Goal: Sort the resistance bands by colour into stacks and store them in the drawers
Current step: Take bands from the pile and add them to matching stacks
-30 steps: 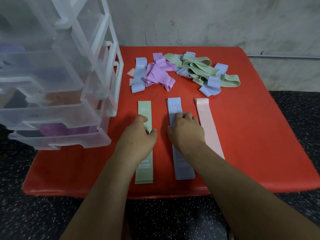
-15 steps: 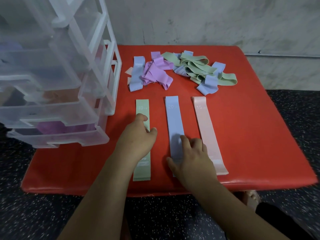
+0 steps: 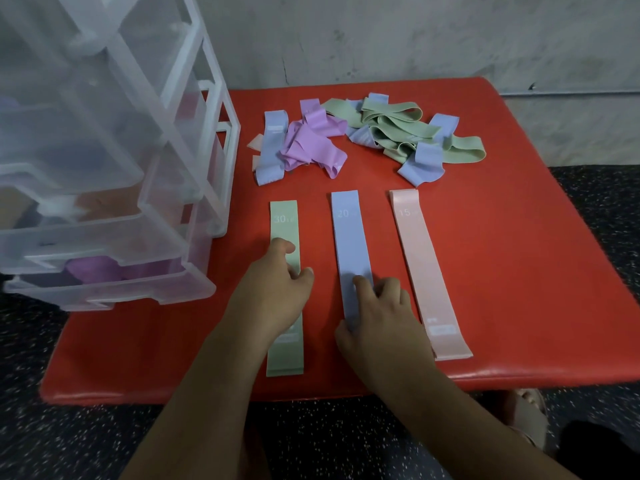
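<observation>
On the red table (image 3: 519, 271), the left hand (image 3: 273, 296) rests on the green band (image 3: 284, 216), the right hand (image 3: 381, 323) presses the blue band (image 3: 348, 237), and a pink band (image 3: 417, 258) lies alongside.

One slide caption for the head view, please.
Left hand rests on green band, right hand on blue band, pink band beside.

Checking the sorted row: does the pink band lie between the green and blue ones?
No: the blue band lies between the green band and the pink band.

Grey marbled wall (image 3: 415, 36) across top of frame. Dark speckled floor (image 3: 595, 209) right and bottom. Red table (image 3: 519, 271) centre.
</observation>
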